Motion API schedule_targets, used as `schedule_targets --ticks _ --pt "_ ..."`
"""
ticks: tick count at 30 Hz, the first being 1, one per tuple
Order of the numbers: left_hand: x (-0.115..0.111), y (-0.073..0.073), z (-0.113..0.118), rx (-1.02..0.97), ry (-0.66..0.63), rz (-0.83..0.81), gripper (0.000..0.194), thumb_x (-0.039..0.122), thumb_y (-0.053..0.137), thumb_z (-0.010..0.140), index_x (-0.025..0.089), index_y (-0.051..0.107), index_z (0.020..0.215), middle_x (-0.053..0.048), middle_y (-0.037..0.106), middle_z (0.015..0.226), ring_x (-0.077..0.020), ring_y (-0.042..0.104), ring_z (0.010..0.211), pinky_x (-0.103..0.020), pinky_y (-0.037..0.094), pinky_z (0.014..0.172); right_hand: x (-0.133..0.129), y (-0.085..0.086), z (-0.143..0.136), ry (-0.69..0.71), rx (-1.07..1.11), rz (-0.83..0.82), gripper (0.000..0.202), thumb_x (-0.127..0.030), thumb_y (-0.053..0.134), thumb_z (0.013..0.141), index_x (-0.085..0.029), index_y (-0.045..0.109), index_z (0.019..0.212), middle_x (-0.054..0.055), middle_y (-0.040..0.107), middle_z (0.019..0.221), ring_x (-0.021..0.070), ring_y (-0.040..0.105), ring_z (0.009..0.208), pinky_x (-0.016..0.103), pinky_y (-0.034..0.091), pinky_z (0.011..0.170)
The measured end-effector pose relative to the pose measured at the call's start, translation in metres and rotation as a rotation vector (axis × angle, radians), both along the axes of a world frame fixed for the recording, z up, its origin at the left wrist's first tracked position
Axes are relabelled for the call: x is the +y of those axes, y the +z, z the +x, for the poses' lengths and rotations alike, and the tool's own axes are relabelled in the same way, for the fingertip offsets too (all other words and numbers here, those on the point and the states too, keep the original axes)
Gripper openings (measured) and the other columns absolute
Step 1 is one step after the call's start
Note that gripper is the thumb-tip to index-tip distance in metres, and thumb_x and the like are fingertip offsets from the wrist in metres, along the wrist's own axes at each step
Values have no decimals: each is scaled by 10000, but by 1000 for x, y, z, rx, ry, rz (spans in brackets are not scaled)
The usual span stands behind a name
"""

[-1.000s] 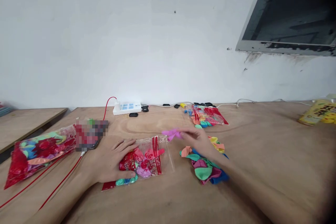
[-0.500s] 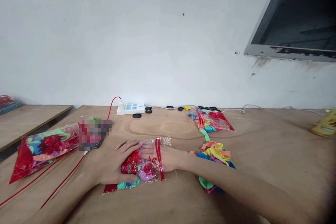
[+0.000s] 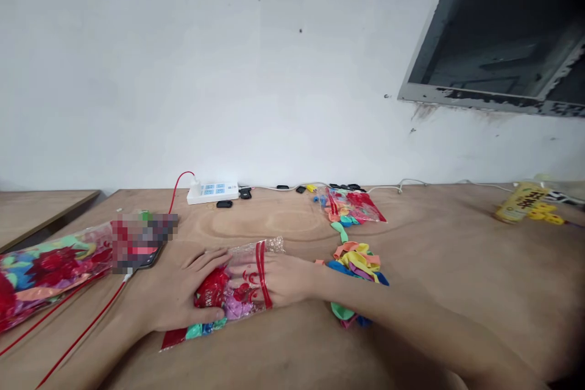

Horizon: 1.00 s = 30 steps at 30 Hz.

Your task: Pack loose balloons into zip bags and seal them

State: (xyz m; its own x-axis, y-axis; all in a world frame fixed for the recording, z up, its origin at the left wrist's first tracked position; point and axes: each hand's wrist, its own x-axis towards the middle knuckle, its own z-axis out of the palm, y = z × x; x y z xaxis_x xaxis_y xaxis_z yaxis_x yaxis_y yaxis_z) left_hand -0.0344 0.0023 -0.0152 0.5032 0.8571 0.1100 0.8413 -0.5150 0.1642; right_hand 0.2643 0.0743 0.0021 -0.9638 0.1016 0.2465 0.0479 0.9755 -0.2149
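Note:
A clear plastic bag with red print (image 3: 210,292) lies on the wooden table in front of me, with purple, red and green balloons inside. My left hand (image 3: 171,292) rests flat on its left part, thumb and fingers apart. Through the bag's open right end reaches my right hand (image 3: 269,280); its fingers show through the clear plastic, stretched out to the left over the balloons. Beside my right forearm is a loose heap of coloured balloons (image 3: 356,262), partly hidden under the arm.
Another balloon bag (image 3: 50,268) and a phone (image 3: 150,256) on a red cable lie at the left. Near the wall are a white power strip (image 3: 212,191), small black items and a third balloon bag (image 3: 361,206). A yellow bottle (image 3: 521,202) stands tilted at right.
The camera view has turned to the right, so the table things appear farther left and yellow items show by the bottle. Both hands keep nearly the same pose at the bag.

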Motion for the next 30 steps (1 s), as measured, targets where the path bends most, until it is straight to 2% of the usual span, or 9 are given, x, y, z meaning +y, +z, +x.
schedule_targets --ticks 3,7,10,14,18,20,24,27,30 --pt "3 -7 -1 -8 1 -29 1006 818 666 852 381 311 1685 -50 381 1718 -435 424 1518 -577 427 1194 2 9 43 -71 21 -50 378 -295 513 1080 -268 664 1426 75 713 1401 242 629 1318 410 476 1145" --pt "4 -10 0 -16 -5 -38 1016 827 667 846 376 311 1684 -52 358 1729 -433 393 1538 -584 418 1203 16 20 112 -440 56 -127 353 -290 520 1053 -257 737 1329 72 790 1165 246 721 1082 389 547 991" --pt "2 -7 2 -23 0 -45 1028 833 673 837 365 321 1682 -58 359 1729 -429 381 1547 -583 411 1213 31 21 159 -702 24 -173 308 -186 613 892 -229 818 1117 103 762 1128 266 721 967 381 574 887" --pt "1 -1 6 1 5 -66 1019 834 663 844 341 345 1676 -73 358 1728 -426 370 1556 -601 386 1232 46 12 195 -742 -206 -214 328 -86 655 728 -255 844 936 91 706 1106 274 679 1028 353 548 882" --pt "1 0 5 35 12 -88 1040 846 641 853 324 313 1690 -75 318 1743 -424 348 1568 -602 401 1223 51 5 199 -797 -140 -153 150 -224 666 841 -242 815 848 91 671 1050 277 658 1007 372 516 874" --pt "1 -1 3 29 3 -70 1029 842 648 852 343 313 1688 -62 323 1742 -423 359 1563 -592 416 1214 49 5 192 -821 -31 -207 148 -302 659 890 -222 779 856 86 678 1004 263 662 948 366 513 830" --pt "2 -6 -1 20 -17 -17 1002 828 660 855 388 308 1683 -38 346 1734 -419 392 1546 -575 433 1200 37 13 169 -810 337 -580 247 -454 655 953 -211 690 942 53 721 906 219 667 842 340 508 770" --pt "3 -8 -1 34 -11 -7 999 830 657 856 389 309 1683 -42 343 1735 -421 396 1543 -577 440 1191 30 13 150 -778 585 -863 342 -536 725 898 -211 652 971 51 749 923 198 669 824 327 515 776" --pt "4 -9 0 36 -7 -17 1006 827 659 857 381 306 1685 -47 339 1737 -417 387 1549 -575 435 1199 34 5 144 -829 655 -974 378 -547 732 872 -211 632 1015 67 777 985 186 683 811 312 525 759"
